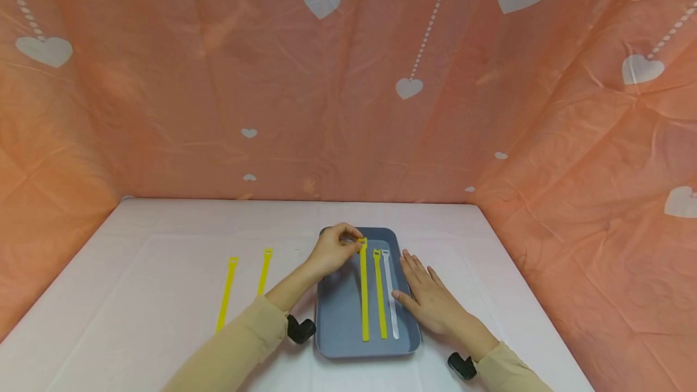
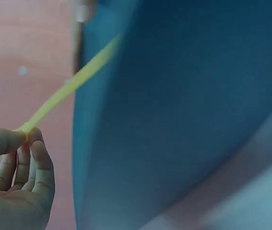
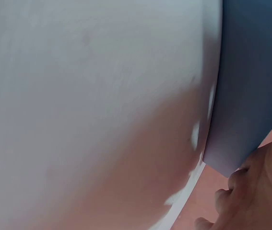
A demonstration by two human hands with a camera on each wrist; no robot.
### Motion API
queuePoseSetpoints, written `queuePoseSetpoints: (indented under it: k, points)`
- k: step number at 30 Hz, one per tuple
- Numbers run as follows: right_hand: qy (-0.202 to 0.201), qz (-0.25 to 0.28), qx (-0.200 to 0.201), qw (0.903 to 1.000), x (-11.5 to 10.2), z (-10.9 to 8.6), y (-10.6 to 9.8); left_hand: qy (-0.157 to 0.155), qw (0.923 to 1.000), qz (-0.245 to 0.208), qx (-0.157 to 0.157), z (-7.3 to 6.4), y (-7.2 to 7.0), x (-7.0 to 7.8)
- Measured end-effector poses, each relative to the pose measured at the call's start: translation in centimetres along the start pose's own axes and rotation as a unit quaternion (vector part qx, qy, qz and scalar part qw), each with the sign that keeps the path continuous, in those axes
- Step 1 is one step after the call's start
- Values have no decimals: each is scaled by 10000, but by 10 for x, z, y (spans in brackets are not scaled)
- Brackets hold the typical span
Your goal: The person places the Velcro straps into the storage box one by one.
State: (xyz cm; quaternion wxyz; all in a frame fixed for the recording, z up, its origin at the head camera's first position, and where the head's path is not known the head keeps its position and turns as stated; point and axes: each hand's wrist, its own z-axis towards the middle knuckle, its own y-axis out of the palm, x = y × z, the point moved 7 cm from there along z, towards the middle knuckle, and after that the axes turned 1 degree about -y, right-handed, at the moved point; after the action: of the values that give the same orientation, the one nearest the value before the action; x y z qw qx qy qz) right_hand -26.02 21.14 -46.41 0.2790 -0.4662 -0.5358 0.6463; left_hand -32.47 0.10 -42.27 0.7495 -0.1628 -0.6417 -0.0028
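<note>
My left hand [image 1: 334, 251] pinches the slotted head of a yellow hook-and-loop cable tie [image 1: 365, 301] between thumb and fingertips. In the left wrist view the strip [image 2: 61, 92] slants away from the pinch across the tray's edge. The tie hangs over a grey-blue rectangular tray [image 1: 340, 328]. Just right of it in the tray lie a second yellow cable tie [image 1: 380, 298] and a white cable tie [image 1: 389, 295], side by side lengthwise. My right hand [image 1: 430, 302] rests along the tray's right rim, fingers straight, thumb reaching over the edge.
Left of the tray, two more yellow cable ties, the outer one [image 1: 226, 295] and the inner one [image 1: 265, 271], lie on the white table [image 1: 163, 295]; the left forearm partly covers them. An orange curtain [image 1: 327, 126] with white hearts closes off the back and sides.
</note>
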Motion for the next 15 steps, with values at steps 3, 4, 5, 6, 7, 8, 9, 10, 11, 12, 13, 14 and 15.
queuePoseSetpoints:
  k: [3,4,5,6,7,8,9,10,11,12,13,14,15]
  points:
    - [19,10,-27,10000,1,0,1,-29,9992,396,-99,1,2,-4]
    - [21,10,-31,10000,1,0,2,-34,9986,513,-113,1,3,-5]
    - [20,10,-35,10000,2,0,2,-18,9982,593,-126,1,4,-6]
    - [13,9,-34,10000,2,0,2,-11,9978,651,-144,1,5,-7]
    - [3,6,-34,10000,2,0,2,5,9973,714,-175,2,6,-8]
    - [0,11,-34,10000,2,0,2,31,9969,759,-219,2,7,-9]
    - [-3,16,-31,10000,2,0,2,45,9966,779,-259,3,9,-10]
    - [-2,19,-31,10000,3,0,2,60,9962,814,-297,4,10,-11]
    - [-3,21,-30,10000,3,0,2,80,9958,846,-331,5,11,-12]
    - [1,26,-35,10000,3,0,2,96,9954,882,-355,6,11,-13]
    - [8,29,-38,10000,3,0,1,108,9949,927,-373,8,12,-14]
    - [12,36,-41,10000,3,0,1,108,9945,971,-381,9,12,-15]
    - [14,43,-42,10000,3,0,1,109,9941,1008,-385,11,12,-15]
